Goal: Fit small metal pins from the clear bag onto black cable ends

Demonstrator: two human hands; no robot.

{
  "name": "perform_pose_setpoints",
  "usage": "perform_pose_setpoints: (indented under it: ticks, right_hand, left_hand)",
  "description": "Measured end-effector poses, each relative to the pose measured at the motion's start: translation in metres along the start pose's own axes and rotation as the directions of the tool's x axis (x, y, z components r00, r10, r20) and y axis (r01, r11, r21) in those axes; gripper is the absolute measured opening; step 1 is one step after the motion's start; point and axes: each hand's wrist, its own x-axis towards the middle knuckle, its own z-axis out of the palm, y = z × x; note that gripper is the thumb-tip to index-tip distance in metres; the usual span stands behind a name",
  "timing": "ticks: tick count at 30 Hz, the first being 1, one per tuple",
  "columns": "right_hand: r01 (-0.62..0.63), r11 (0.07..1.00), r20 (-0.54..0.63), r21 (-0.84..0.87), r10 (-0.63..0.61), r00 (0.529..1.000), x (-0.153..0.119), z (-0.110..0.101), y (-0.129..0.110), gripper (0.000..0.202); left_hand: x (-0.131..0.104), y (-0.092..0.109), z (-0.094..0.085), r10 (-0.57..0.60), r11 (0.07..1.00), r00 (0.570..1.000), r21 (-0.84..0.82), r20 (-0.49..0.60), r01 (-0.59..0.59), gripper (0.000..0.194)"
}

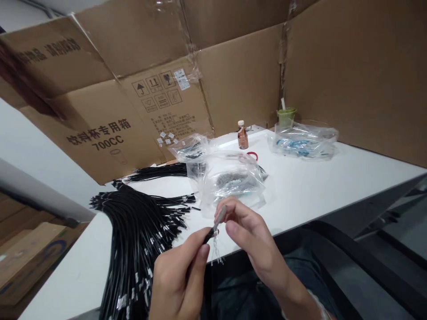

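Note:
My left hand pinches the end of a black cable between thumb and forefinger, near the table's front edge. Thin bare wire strands hang from that cable end. My right hand holds a small translucent tube at the cable tip, fingers curled around it. Both hands meet just in front of the white table. A big bundle of black cables lies on the table to the left of my left hand.
Clear plastic bags with small parts lie behind my hands; another bag sits at the back right. A small brown bottle and a green cup stand near the cardboard walls around the table.

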Motion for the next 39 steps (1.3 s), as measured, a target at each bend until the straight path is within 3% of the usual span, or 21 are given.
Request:
perform_pose_setpoints:
  ticks: [6,10,16,23,28,31,34,37,39]
  right_hand:
    - [-0.026,1.0,-0.031,-0.012,0.025,0.999,-0.002,0.004,-0.004,0.012]
    - [-0.034,0.999,-0.071,0.003,0.034,0.997,-0.004,0.005,-0.003,0.009]
    - [-0.174,0.985,-0.034,0.014,0.174,0.984,-0.002,0.0,-0.007,0.014]
    - [-0.162,0.984,0.046,0.069,0.159,0.986,-0.001,-0.003,-0.013,0.017]
    - [-0.088,0.995,0.101,0.04,0.084,0.991,-0.002,-0.003,-0.017,0.011]
    - [-0.013,0.994,0.095,-0.109,0.024,0.995,0.001,0.0,-0.027,0.01]
    - [0.074,0.95,0.125,-0.303,-0.037,0.991,0.01,0.004,-0.043,0.012]
    - [0.12,0.925,0.243,-0.361,-0.031,0.969,0.023,0.003,-0.055,0.015]
    - [0.078,0.949,0.358,-0.306,0.039,0.933,0.034,-0.001,-0.057,0.017]
  left_hand:
    - [0.005,-0.008,0.006,0.073,0.997,0.996,0.045,-0.058,-0.07,0.027]
    - [0.009,-0.01,0.004,0.153,0.982,0.988,0.118,-0.038,-0.147,0.029]
    - [0.008,-0.011,-0.003,0.257,0.928,0.966,0.282,-0.013,-0.243,0.043]
    - [0.005,-0.012,0.006,0.276,0.961,0.928,0.1,-0.252,-0.259,0.053]
    - [0.008,-0.01,0.012,0.311,0.949,0.877,0.061,-0.365,-0.311,0.038]
    - [0.009,-0.01,0.02,0.254,0.963,0.887,0.013,-0.385,-0.271,0.024]
    - [0.007,-0.01,0.03,0.137,0.968,0.903,-0.137,-0.408,-0.209,0.019]
    - [0.002,-0.011,0.036,-0.069,0.915,0.933,-0.395,-0.354,-0.082,0.017]
    - [0.0,-0.012,0.035,-0.169,0.856,0.946,-0.517,-0.276,0.002,0.029]
